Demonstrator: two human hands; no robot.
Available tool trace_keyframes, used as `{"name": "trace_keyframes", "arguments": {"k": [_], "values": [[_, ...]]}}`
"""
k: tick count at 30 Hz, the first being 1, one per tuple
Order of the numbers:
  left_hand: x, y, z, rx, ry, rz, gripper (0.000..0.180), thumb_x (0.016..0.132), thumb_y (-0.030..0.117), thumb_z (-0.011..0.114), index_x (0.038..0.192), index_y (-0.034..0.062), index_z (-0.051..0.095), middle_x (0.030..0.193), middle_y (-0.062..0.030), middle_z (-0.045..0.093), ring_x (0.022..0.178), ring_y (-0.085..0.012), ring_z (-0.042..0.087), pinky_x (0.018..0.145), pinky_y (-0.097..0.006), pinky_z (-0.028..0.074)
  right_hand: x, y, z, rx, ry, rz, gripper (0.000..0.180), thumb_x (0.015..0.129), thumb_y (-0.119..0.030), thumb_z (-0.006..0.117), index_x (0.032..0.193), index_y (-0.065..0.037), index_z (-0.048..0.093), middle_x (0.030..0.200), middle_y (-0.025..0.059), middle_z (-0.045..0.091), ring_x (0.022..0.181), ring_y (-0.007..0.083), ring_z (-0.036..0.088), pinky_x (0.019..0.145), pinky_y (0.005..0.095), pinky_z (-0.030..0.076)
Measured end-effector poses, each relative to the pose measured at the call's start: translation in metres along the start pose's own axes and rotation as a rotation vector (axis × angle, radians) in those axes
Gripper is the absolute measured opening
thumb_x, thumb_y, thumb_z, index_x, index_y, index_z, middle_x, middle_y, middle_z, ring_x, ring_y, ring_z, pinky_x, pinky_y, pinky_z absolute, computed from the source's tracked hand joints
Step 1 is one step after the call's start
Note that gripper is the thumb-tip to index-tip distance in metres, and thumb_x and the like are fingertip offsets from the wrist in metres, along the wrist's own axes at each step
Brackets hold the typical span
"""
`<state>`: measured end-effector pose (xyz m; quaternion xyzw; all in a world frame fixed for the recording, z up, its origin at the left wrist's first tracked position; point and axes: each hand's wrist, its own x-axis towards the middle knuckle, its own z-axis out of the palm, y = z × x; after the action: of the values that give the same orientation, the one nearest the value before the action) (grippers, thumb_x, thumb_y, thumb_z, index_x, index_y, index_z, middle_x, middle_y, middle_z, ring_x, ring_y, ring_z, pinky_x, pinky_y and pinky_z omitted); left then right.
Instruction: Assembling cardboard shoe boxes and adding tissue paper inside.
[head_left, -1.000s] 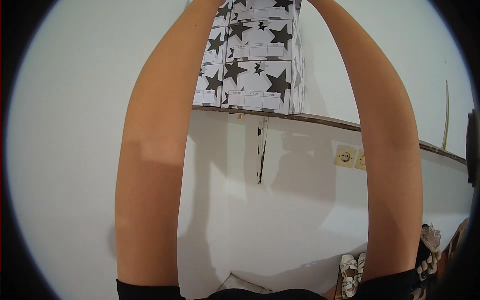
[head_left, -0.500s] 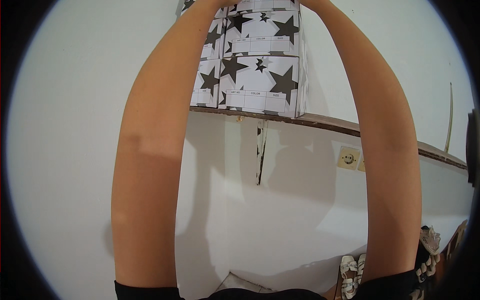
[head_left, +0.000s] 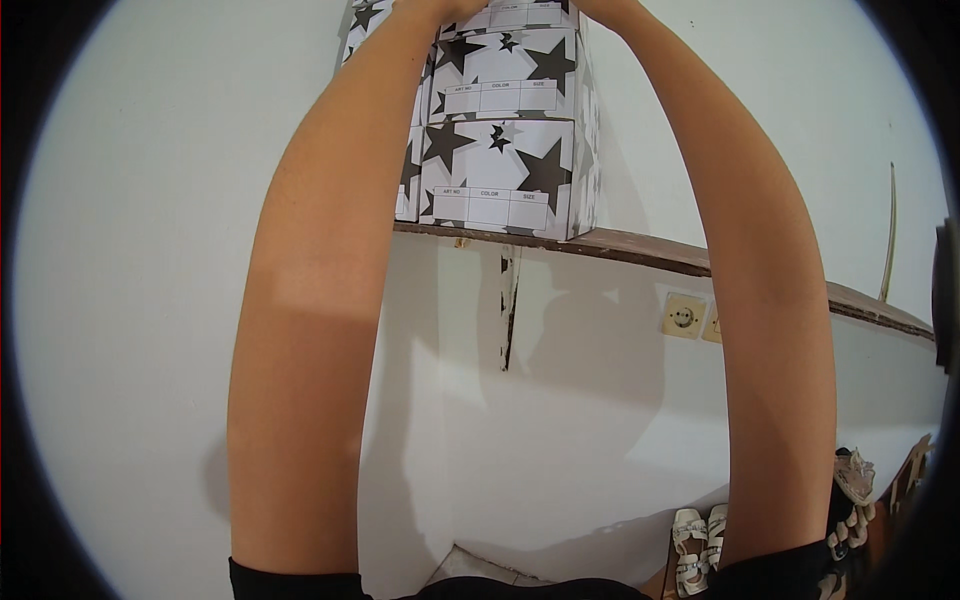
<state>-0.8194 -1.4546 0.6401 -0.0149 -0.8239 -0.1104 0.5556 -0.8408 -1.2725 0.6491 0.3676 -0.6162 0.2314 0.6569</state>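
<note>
Both forearms reach straight up, the left hand and the right hand all but cut off at the top rim, so whether they grip or lie flat cannot be told. Between them the upper star-printed box sits on a lower star-printed box, which stands at the shelf's left end, a wall socket below the shelf to the right.
</note>
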Motion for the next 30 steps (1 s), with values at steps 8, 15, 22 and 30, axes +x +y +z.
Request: {"name": "trace_keyframes", "arguments": {"k": [8, 15, 22, 30], "values": [[0.012, -0.003, 0.008, 0.032, 0.029, 0.044, 0.103, 0.075, 0.077, 0.025, 0.138, -0.0037, 0.012, 0.143, -0.0249, 0.013, 0.132, -0.0424, 0.014, 0.108, -0.046, 0.014, -0.001, -0.016, 0.000, 0.055, 0.030, -0.023, 0.068, 0.075, -0.034, 0.061, 0.126, 0.005, 0.039, 0.124, 0.0303, 0.043, 0.117, 0.0370, 0.042, 0.098, 0.0380, 0.034], [-0.008, 0.013, 0.013, -0.135, 0.080, -0.019, 0.101, 0.076, 0.076, 0.030, 0.139, -0.0006, 0.013, 0.145, -0.0228, 0.009, 0.133, -0.0408, 0.010, 0.107, -0.052, 0.011, -0.012, -0.001, -0.002, 0.032, 0.040, -0.064, 0.069, 0.075, -0.036, 0.061, 0.126, 0.005, 0.038, 0.123, 0.0311, 0.042, 0.116, 0.0398, 0.040, 0.099, 0.0402, 0.033], [-0.043, 0.061, -0.012, -0.329, 0.332, 0.064, 0.076, 0.079, 0.063, 0.042, 0.137, 0.0156, 0.029, 0.145, -0.0187, 0.014, 0.133, -0.0411, 0.004, 0.102, -0.063, 0.008, -0.056, -0.010, -0.053, -0.211, -0.090, -0.194, 0.060, 0.079, -0.036, 0.056, 0.127, -0.005, 0.040, 0.131, 0.0322, 0.030, 0.115, 0.0456, 0.039, 0.096, 0.0469, 0.037], [-0.119, 0.198, -0.051, -0.516, 0.757, -0.110, 0.042, 0.077, 0.040, 0.055, 0.115, 0.0219, 0.054, 0.141, -0.0164, 0.022, 0.134, -0.0384, 0.003, 0.101, -0.064, 0.007, -0.126, -0.037, -0.205, -0.737, -0.516, -0.429, 0.051, 0.079, -0.037, 0.058, 0.122, -0.013, 0.047, 0.127, 0.0155, 0.040, 0.112, 0.0328, 0.046, 0.090, 0.0428, 0.041]]}}
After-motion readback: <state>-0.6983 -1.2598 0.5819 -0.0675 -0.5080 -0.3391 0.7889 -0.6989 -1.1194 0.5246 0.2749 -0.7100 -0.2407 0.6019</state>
